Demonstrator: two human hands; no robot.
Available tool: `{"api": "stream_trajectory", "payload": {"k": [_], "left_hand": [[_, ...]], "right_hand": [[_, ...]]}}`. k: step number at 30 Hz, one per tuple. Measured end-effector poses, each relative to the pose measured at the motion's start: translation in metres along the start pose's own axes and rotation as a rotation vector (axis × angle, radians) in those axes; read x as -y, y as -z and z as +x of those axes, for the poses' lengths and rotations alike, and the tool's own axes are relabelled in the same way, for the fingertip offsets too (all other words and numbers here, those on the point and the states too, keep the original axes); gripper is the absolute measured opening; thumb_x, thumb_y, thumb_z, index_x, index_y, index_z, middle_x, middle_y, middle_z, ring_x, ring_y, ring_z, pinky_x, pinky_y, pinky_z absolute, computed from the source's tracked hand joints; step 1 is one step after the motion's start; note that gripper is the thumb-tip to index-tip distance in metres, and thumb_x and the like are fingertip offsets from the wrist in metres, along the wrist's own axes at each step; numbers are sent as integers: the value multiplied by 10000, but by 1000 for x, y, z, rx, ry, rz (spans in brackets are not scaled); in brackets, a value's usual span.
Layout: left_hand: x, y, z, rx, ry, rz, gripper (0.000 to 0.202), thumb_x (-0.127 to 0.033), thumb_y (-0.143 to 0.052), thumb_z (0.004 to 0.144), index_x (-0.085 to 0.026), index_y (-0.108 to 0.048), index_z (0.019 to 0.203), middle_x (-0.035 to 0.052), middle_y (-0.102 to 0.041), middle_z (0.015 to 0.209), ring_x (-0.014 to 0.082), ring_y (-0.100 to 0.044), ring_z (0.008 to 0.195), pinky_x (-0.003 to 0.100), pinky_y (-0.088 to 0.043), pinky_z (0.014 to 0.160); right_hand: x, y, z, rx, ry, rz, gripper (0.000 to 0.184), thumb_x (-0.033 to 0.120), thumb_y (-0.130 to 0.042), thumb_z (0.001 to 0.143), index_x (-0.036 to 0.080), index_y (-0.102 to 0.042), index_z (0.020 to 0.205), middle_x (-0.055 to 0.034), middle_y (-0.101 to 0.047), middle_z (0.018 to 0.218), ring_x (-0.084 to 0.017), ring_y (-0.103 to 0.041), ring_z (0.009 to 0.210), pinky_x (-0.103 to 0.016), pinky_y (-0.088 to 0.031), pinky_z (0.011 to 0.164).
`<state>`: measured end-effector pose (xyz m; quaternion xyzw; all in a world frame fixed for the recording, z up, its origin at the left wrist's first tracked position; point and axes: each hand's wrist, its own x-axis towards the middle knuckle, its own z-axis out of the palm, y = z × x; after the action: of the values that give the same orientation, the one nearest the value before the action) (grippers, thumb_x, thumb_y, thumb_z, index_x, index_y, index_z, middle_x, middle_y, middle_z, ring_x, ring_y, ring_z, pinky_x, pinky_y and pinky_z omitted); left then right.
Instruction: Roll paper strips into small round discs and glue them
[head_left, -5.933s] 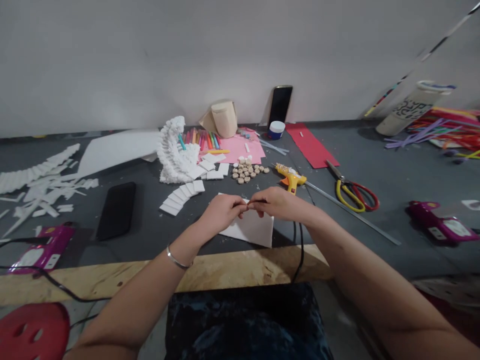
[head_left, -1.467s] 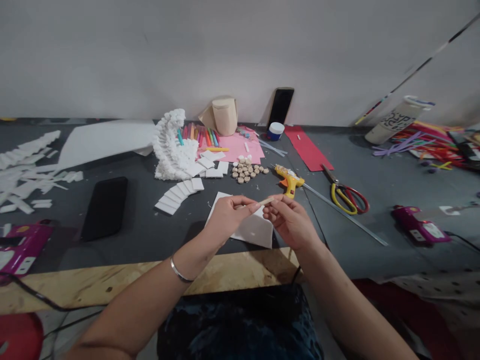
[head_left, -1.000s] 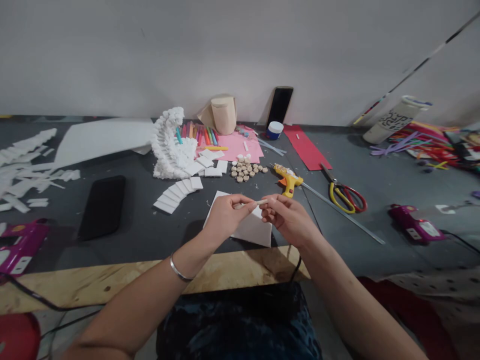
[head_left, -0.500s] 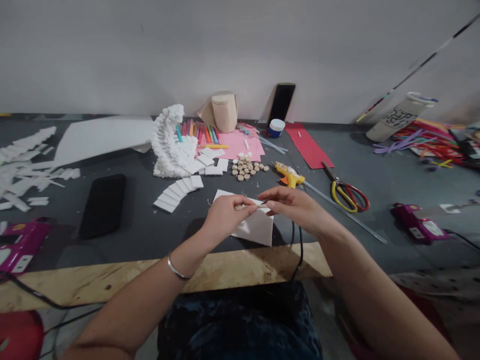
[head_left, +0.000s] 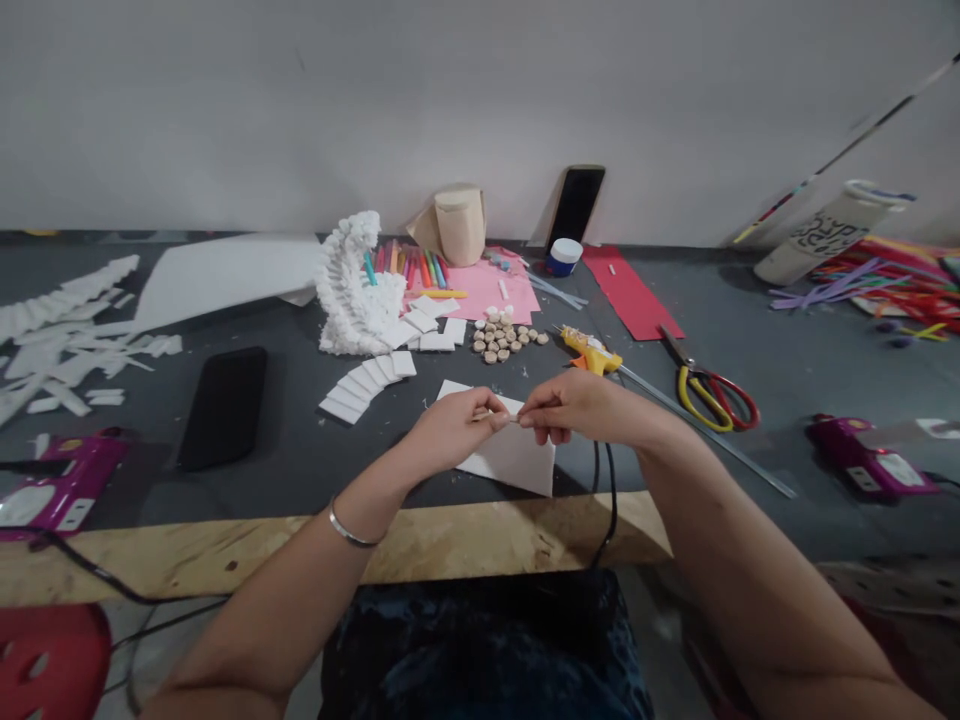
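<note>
My left hand [head_left: 457, 428] and my right hand [head_left: 576, 407] meet near the table's front edge, each with its fingers pinched. Between their fingertips runs a thin pale strip [head_left: 514, 418], mostly covered by the fingers. Beneath them lies a white foam sheet [head_left: 517, 465]. Just behind the hands is a pile of small beige discs [head_left: 499, 342], with a few white ones at its far side. A yellow glue gun [head_left: 592, 352] rests behind my right hand, and a fan of white square tiles [head_left: 360, 388] is behind my left.
A white textured curved form [head_left: 349, 290], markers [head_left: 412, 265] and a beige roll [head_left: 460, 228] stand farther back. Scissors [head_left: 716, 395] and a clear glue stick [head_left: 705, 430] lie to the right. A black phone [head_left: 225, 408] and a purple power strip [head_left: 64, 485] are to the left.
My right hand's fingers have curled in and closed tighter on the strip's end. My left hand keeps its pinch. The whole view has shifted slightly, so the table things appear farther right.
</note>
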<state>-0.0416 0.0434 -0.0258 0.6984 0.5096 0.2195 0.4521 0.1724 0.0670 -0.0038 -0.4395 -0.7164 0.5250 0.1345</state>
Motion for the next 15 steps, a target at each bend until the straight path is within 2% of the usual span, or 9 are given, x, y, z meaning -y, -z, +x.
{"api": "stream_trajectory", "payload": {"k": [3, 5, 10, 12, 15], "left_hand": [[1, 10, -1, 63, 13, -21, 216, -378, -531, 847, -188, -632, 862, 2, -594, 679, 128, -487, 600, 234, -318, 552], [3, 14, -1, 102, 6, -57, 192, -366, -547, 839, -186, -614, 844, -9, -571, 649, 114, -468, 570, 228, -315, 535], [11, 16, 3, 111, 57, -185, 142, -315, -573, 818, -180, -585, 861, 25, -645, 704, 90, -493, 518, 229, -350, 508], [14, 15, 4, 102, 73, -226, 159, -310, -594, 808, -178, -580, 896, 36, -666, 748, 89, -525, 533, 230, -387, 526], [14, 15, 5, 107, 82, -299, 256, -284, -659, 764, -172, -587, 983, 52, -692, 828, 116, -608, 651, 240, -449, 597]], "right_hand": [[-10, 4, -4, -26, -14, -8, 199, 388, -674, 795, 220, -767, 742, -11, -692, 580, -95, -566, 439, -190, -413, 411], [-14, 5, -7, -17, -32, -8, 212, 411, -678, 791, 220, -764, 754, -11, -695, 589, -92, -557, 435, -188, -401, 406], [-19, 3, -8, 9, -24, 44, 224, 407, -658, 814, 202, -750, 803, -4, -673, 569, -77, -529, 432, -180, -387, 412], [-21, 1, -6, 28, -33, 84, 239, 416, -657, 815, 195, -748, 827, -5, -667, 571, -78, -531, 445, -180, -395, 421], [-26, -1, -4, 33, -74, 171, 257, 439, -665, 808, 190, -725, 791, 5, -646, 553, -73, -517, 437, -179, -407, 426]]}}
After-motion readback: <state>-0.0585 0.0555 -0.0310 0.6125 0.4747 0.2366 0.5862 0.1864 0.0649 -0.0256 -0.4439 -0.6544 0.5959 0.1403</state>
